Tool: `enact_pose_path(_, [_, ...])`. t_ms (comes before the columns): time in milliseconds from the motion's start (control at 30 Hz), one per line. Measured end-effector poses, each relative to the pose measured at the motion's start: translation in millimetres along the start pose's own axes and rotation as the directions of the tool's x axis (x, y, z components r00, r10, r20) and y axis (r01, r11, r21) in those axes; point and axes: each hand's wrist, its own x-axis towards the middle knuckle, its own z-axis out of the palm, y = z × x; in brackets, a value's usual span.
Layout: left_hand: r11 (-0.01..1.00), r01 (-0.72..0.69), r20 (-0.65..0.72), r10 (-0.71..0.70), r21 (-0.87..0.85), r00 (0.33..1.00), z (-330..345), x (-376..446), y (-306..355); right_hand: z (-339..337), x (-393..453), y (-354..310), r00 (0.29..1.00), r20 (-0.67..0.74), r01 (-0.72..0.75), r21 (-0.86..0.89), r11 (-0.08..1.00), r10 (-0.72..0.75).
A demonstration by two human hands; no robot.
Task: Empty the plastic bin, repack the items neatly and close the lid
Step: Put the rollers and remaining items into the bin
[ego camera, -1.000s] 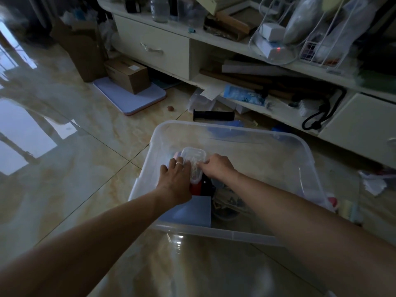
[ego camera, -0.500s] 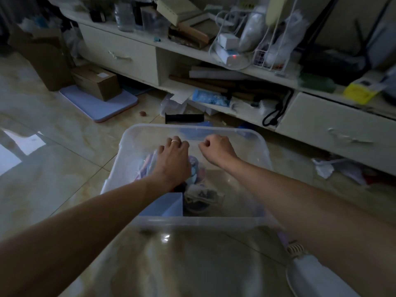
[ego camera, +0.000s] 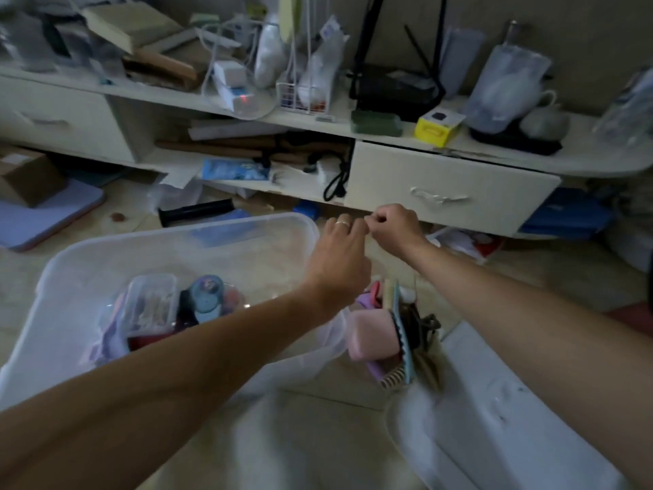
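The clear plastic bin (ego camera: pixel 247 221) sits on the floor at the left. It holds a small clear box (ego camera: pixel 152 302), a round blue item (ego camera: pixel 206 295) and some red and purple things. Beside its right wall, on the floor, lies a pile with a pink box (ego camera: pixel 367 334), combs and hair clips. The white lid (ego camera: pixel 494 419) lies at the lower right. My left hand (ego camera: pixel 339 252) and right hand (ego camera: pixel 395 228) are raised above the bin's far right corner, fingertips pinched together and touching. Anything tiny held between them is too small to make out.
A low cream cabinet with a drawer (ego camera: pixel 448 192) runs along the back, its top and open shelf crowded with clutter. A black tube (ego camera: pixel 196 210) lies behind the bin. A cardboard box (ego camera: pixel 24 175) stands on a purple mat at far left.
Both hands have lifted out of the bin and moved right and away from me, towards the drawer. The small clear box stays in the bin. The view has swung right, revealing the pile and lid.
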Motion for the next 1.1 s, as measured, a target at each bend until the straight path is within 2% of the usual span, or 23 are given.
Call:
enact_pose_path(67, [0.987, -0.060, -0.076, 0.049, -0.148, 0.996, 18.8, -0.7, 21.8, -5.2, 1.2, 36.1, 1.000, -0.006, -0.020, -0.004, 1.000, 0.020])
enact_pose_path(133, [0.975, -0.072, -0.080, 0.057, -0.209, 0.995, 41.6, -5.9, 40.2, -6.7, 1.4, 68.3, 0.993, 0.080, -0.078, -0.082, 0.994, 0.084])
enact_pose_path(200, [0.965, 0.106, 0.101, -0.084, -0.240, 0.991, 75.9, -12.3, 46.1, 1.9, 0.6, 94.2, 0.948, 0.245, -0.148, -0.231, 0.962, 0.205])
enact_pose_path(233, [0.957, 0.207, 0.220, -0.162, -0.205, 0.962, 92.8, -16.3, 46.0, 9.7, 0.4, 106.9, 0.917, 0.299, -0.178, -0.285, 0.942, 0.264])
enact_pose_path(267, [0.964, 0.243, 0.319, -0.198, -0.109, 0.927, 109.0, -21.8, 43.6, 17.7, -2.5, 116.2, 0.889, 0.343, -0.199, -0.312, 0.929, 0.305])
enact_pose_path(333, [0.974, 0.186, 0.464, -0.225, 0.128, 0.857, 133.2, -35.1, 32.5, 33.1, -11.4, 130.0, 0.851, 0.405, -0.216, -0.310, 0.926, 0.334])
enact_pose_path(433, [0.940, 0.116, 0.580, -0.291, 0.320, 0.761, 153.6, -56.0, 12.0, 54.1, -22.5, 141.3, 0.858, 0.414, -0.176, -0.317, 0.932, 0.303])
enact_pose_path(567, [0.915, 0.034, 0.570, -0.280, 0.403, 0.772, 164.6, -61.0, -1.4, 70.8, -21.0, 142.7, 0.853, 0.416, -0.204, -0.289, 0.935, 0.315])
enact_pose_path(733, [0.915, 0.050, 0.519, -0.270, 0.399, 0.811, 162.4, -54.1, -1.8, 69.3, -18.7, 143.4, 0.826, 0.442, -0.310, -0.166, 0.936, 0.351])
enact_pose_path(867, [0.937, 0.134, 0.544, -0.299, 0.323, 0.784, 158.2, -56.7, 7.2, 61.7, -17.9, 136.9, 0.824, 0.440, -0.365, -0.069, 0.928, 0.357])
enact_pose_path(1000, [0.943, -0.020, 0.512, -0.163, 0.333, 0.843, 144.7, -54.9, 22.5, 40.1, -3.8, 114.1, 0.891, 0.328, -0.390, 0.195, 0.900, 0.315])
enact_pose_path(1100, [0.969, 0.051, 0.490, -0.168, 0.242, 0.856, 123.0, -45.2, 36.7, 15.9, 14.9, 84.0, 0.935, 0.174, -0.352, 0.369, 0.860, 0.308])
